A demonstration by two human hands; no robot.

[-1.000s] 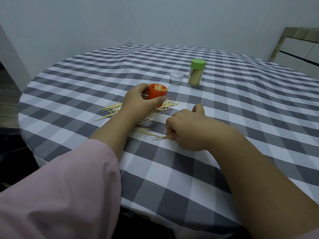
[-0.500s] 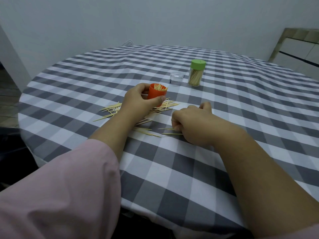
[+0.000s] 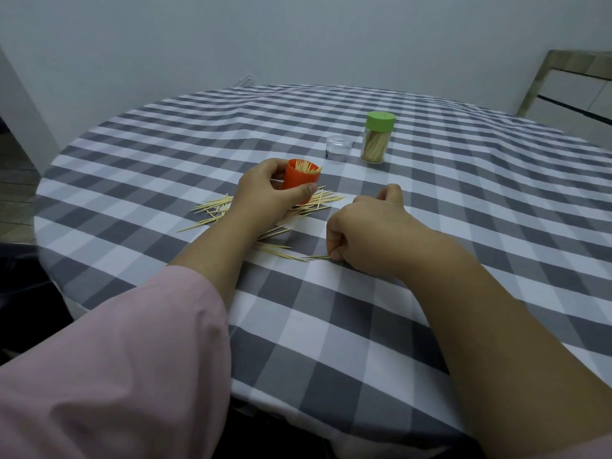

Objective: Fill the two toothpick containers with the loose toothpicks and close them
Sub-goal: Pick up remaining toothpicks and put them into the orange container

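Head view, only cam. Your left hand (image 3: 265,193) is wrapped round the orange container (image 3: 299,183), held upright on the checked tablecloth (image 3: 463,210), mouth open, approx. half full of picks as far as the rim shows. Your right hand (image 3: 367,233) is curled knuckles-up, fingertips pinching a few toothpicks (image 3: 319,257) flat against the cloth, near edge of the scatter. Loose toothpick pile (image 3: 215,207) lies under and beside your left wrist, w/ more fanned out right of the orange container. Green-lidded container (image 3: 377,139) stands further back, full and capped: that one looks done. Clear cap (image 3: 338,148) sits just beside it, apart from your hands; prob. the orange one's lid, can't confirm. Status, by judgement: one of two finished; remaining: gather rest of pile, load orange container, cap it.
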